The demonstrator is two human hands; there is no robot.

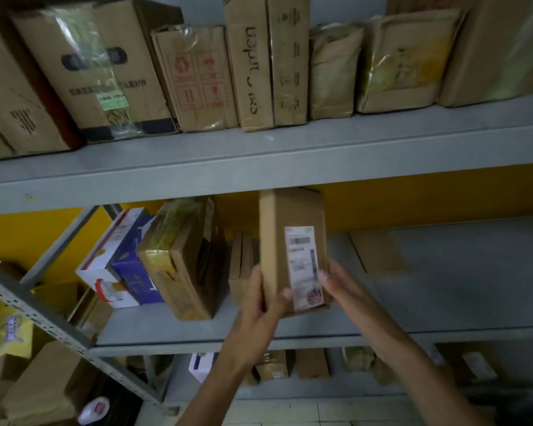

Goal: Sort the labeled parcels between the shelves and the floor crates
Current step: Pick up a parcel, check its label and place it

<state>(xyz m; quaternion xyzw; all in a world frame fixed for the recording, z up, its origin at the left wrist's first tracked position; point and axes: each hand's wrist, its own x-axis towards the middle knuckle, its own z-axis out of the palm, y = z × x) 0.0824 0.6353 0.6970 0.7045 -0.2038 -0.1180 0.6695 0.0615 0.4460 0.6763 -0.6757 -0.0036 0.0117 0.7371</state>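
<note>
A brown cardboard parcel (290,216) with a white shipping label stands upright on end at the middle shelf (443,315). Both hands grip its lower part. My left hand (263,299) wraps its left edge, thumb on the front face. My right hand (339,282) presses its right side beside the label. The parcel's base rests at or just above the shelf surface; I cannot tell which. To its left stand several flat brown parcels (242,265) and a taped box (182,265).
The top shelf (259,161) is packed with upright cardboard boxes and paper parcels. A white and blue carton (120,259) sits at the middle shelf's left. A flat brown parcel (376,252) lies at the back right. More parcels fill the bottom shelf (290,364) and floor at left.
</note>
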